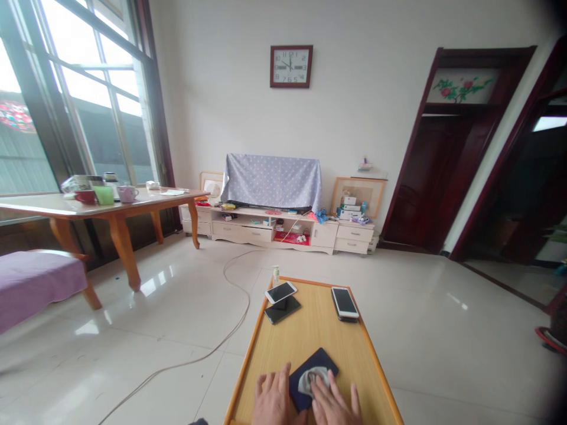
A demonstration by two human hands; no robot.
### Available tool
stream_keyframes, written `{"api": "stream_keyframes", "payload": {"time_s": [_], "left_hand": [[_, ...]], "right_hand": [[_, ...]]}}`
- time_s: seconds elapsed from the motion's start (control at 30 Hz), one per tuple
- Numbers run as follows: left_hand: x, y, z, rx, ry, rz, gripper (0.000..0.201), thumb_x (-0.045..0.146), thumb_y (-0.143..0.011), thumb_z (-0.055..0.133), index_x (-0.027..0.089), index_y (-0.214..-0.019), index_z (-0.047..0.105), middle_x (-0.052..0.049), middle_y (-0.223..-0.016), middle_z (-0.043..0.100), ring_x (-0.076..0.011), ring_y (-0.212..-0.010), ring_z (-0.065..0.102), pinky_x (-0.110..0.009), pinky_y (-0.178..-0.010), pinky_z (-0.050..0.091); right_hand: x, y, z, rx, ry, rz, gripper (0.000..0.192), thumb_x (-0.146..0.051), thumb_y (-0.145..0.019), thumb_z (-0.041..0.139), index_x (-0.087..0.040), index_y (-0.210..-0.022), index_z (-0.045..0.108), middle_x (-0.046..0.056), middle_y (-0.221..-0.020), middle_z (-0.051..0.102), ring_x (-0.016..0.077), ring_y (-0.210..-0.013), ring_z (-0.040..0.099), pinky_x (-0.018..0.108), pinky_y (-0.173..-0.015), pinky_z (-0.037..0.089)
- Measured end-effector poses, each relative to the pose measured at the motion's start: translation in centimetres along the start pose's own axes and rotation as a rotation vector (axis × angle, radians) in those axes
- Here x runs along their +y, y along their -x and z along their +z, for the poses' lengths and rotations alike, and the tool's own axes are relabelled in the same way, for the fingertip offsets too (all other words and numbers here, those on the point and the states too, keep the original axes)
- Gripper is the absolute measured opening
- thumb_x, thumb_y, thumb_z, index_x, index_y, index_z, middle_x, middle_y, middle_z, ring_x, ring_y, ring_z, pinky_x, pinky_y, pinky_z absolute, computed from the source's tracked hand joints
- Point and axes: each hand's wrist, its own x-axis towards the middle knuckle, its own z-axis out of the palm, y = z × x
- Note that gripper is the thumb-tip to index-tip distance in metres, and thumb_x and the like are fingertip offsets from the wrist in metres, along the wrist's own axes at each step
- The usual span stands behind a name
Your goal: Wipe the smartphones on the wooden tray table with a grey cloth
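Both my hands sit at the bottom centre of the frame, on the near end of the small wooden table point(354, 348). My left hand point(273, 400) lies palm down, fingers stretched forward and slightly spread, flat on the tabletop with its fingertips against the left edge of a dark phone point(321, 362). It grips nothing; it presses flat. My right hand point(334, 404) is also palm down, fingers extended and loosely fanned, resting over a small grey cloth point(310, 379) that lies on the dark phone. The fingers press the cloth onto the phone rather than closing round it; the hand is flat and open. The wrists are cut off by the lower edge of the frame.

The dark phone lies tilted, corner toward the far end of the table, in the lower centre of the frame, just ahead of both hands.

Further up the table, in the centre of the frame, a white phone point(280, 291) lies partly over a black phone point(282, 309) on the left side. Another white phone point(344, 302) lies on the right side. A small pump bottle point(276, 275) stands at the far left corner.

A cable point(230, 336) trails across the tiled floor left of the table. A clock point(291, 66) hangs on the wall at upper centre.
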Motion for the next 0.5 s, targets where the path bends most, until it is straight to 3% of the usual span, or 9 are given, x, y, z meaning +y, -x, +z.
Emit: {"api": "stream_keyframes", "payload": {"time_s": [0.07, 0.13, 0.2, 0.37, 0.43, 0.5], "left_hand": [[0.4, 0.1, -0.5, 0.013, 0.021, 0.007, 0.082, 0.052, -0.07, 0.066, 0.018, -0.142, 0.05, -0.013, -0.132, 0.064, -0.0315, -0.119, 0.056, -0.049, -0.112, 0.028], [0.4, 0.1, -0.6, 0.011, 0.041, 0.007, 0.08, 0.051, -0.068, 0.067, 0.019, -0.14, 0.052, -0.012, -0.131, 0.064, -0.0313, -0.119, 0.056, -0.048, -0.112, 0.027], [0.2, -0.1, -0.2, 0.01, 0.047, 0.0, 0.08, 0.049, -0.067, 0.067, 0.02, -0.14, 0.052, -0.011, -0.131, 0.065, -0.0311, -0.119, 0.056, -0.048, -0.112, 0.028], [-0.8, -0.6, 1.3, 0.017, 0.025, 0.021, 0.066, 0.041, -0.077, 0.057, 0.021, -0.14, 0.053, -0.01, -0.124, 0.068, -0.0279, -0.116, 0.059, -0.044, -0.109, 0.03], [-0.9, -0.6, 1.6, 0.042, 0.013, 0.018, 0.068, 0.044, -0.073, 0.061, 0.021, -0.137, 0.055, -0.01, -0.122, 0.069, -0.0289, -0.114, 0.059, -0.043, -0.108, 0.031], [-0.8, -0.6, 1.8, 0.076, 0.003, 0.021, 0.075, 0.048, -0.067, 0.067, 0.02, -0.136, 0.056, -0.011, -0.123, 0.068, -0.0304, -0.114, 0.059, -0.043, -0.108, 0.031]], "right_hand": [[0.7, -0.7, -2.3, -0.012, 0.05, 0.103, 0.044, -0.05, -0.099, 0.035, -0.044, -0.137, 0.055, -0.003, -0.146, 0.051, 0.0362, -0.141, 0.038, 0.076, -0.111, 0.02], [0.6, -1.3, -3.3, -0.004, 0.092, 0.178, 0.048, -0.049, -0.1, 0.03, -0.041, -0.141, 0.052, -0.002, -0.149, 0.046, 0.0359, -0.145, 0.031, 0.077, -0.111, 0.016], [-0.3, -1.4, -2.7, -0.014, 0.093, 0.168, 0.048, -0.051, -0.1, 0.03, -0.041, -0.141, 0.052, -0.001, -0.15, 0.045, 0.0369, -0.144, 0.031, 0.078, -0.111, 0.015], [-2.3, -1.0, 0.0, -0.159, -0.039, -0.134, 0.039, -0.057, -0.098, 0.037, -0.056, -0.134, 0.052, -0.007, -0.14, 0.056, 0.0365, -0.136, 0.046, 0.077, -0.109, 0.025], [-1.8, -1.3, -0.7, -0.119, -0.023, -0.114, 0.04, -0.057, -0.099, 0.034, -0.055, -0.135, 0.051, -0.006, -0.141, 0.055, 0.0359, -0.138, 0.044, 0.076, -0.11, 0.023], [-1.0, -2.0, -2.1, -0.04, 0.028, 0.02, 0.044, -0.057, -0.101, 0.03, -0.05, -0.139, 0.05, -0.003, -0.145, 0.05, 0.0364, -0.141, 0.037, 0.078, -0.11, 0.019]]}}
